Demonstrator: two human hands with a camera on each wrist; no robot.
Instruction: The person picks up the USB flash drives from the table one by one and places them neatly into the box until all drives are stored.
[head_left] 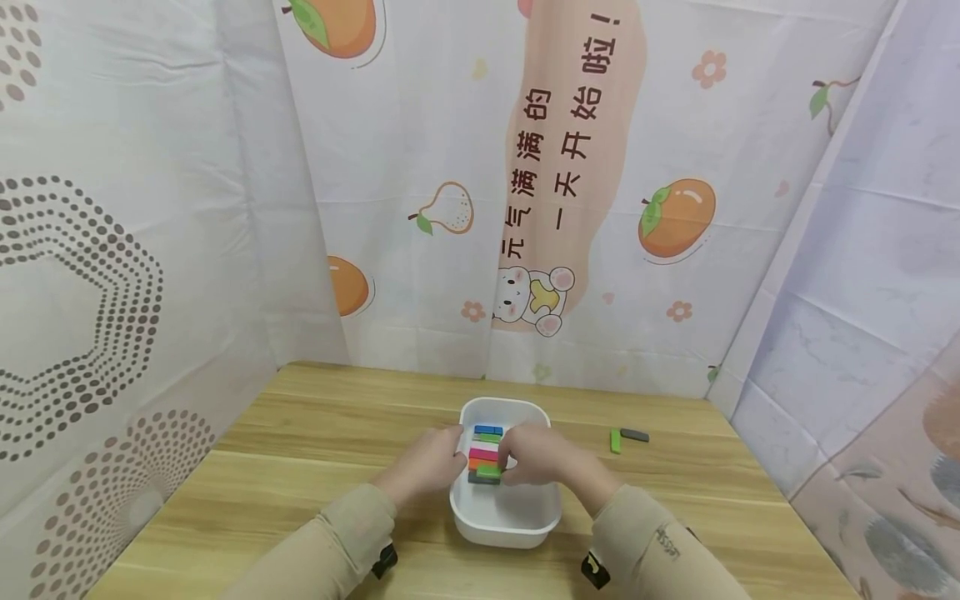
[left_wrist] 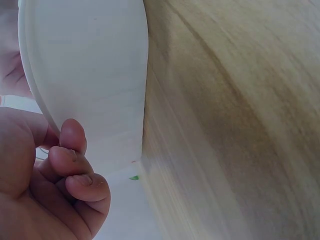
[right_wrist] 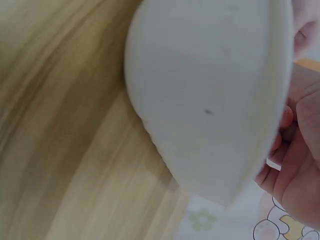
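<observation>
A white plastic bin (head_left: 506,537) stands on the table, holding a row of small flat coloured bars. Blue (head_left: 488,430), pink (head_left: 482,454) and dark grey (head_left: 483,478) ones show among them. My left hand (head_left: 431,460) is at the bin's left rim; in the left wrist view its curled fingers grip the edge. Reaching in over the right side, my right hand (head_left: 542,454) pinches the right end of a green bar (head_left: 488,471), which lies over the orange and dark grey bars. In the right wrist view the rim hides those fingertips.
Right of the bin, another green bar (head_left: 615,441) and a dark grey bar (head_left: 635,435) lie on the wooden table (head_left: 337,417). Printed curtains (head_left: 420,275) hang behind the table and along both sides.
</observation>
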